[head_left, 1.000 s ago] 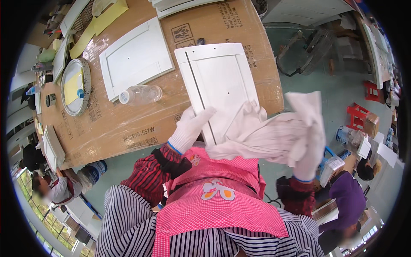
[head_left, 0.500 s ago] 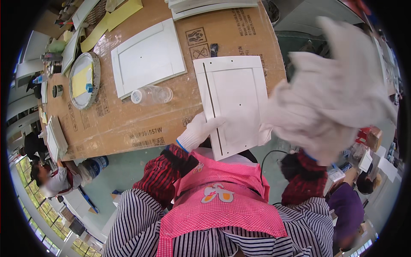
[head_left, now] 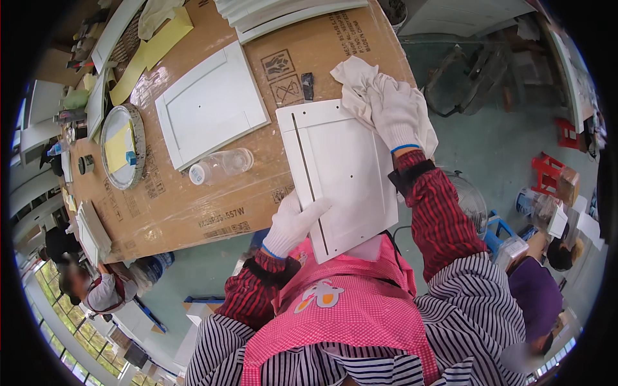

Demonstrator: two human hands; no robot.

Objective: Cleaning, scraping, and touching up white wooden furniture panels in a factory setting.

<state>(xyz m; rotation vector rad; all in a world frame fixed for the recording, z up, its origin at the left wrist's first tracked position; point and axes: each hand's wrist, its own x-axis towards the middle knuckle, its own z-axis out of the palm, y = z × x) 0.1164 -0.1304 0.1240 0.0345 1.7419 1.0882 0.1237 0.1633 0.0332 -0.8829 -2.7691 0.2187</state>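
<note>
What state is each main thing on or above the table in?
Grooved white panel: held, overhanging table edge
White cloth: bunched at the panel's corner
Left hand: gripping the panel
Right hand: gripping the cloth
Clear plastic bottle: lying sideways, capped
Second white panel: lying flat
Far panels: stacked

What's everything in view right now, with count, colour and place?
Grooved panel: one, white, over the table's near edge
Cloth: one, off-white, at that panel's upper right
Framed panel: one, white, on table, farther left
Panel stacks: at least two, white, table's far and left edges
Bottle: one, clear, lying below framed panel
Round disc: one, whitish, table's left, bearing yellow sheet and blue block
Cardboard-covered table: one, brown, centre left
Red stools: two, right-hand floor
Co-workers: several, one in purple, both rims
Apron: one, pink, lower centre
Left grip: one, white-gloved, holding grooved panel's left edge
Right grip: one, white-gloved, on the cloth
</note>
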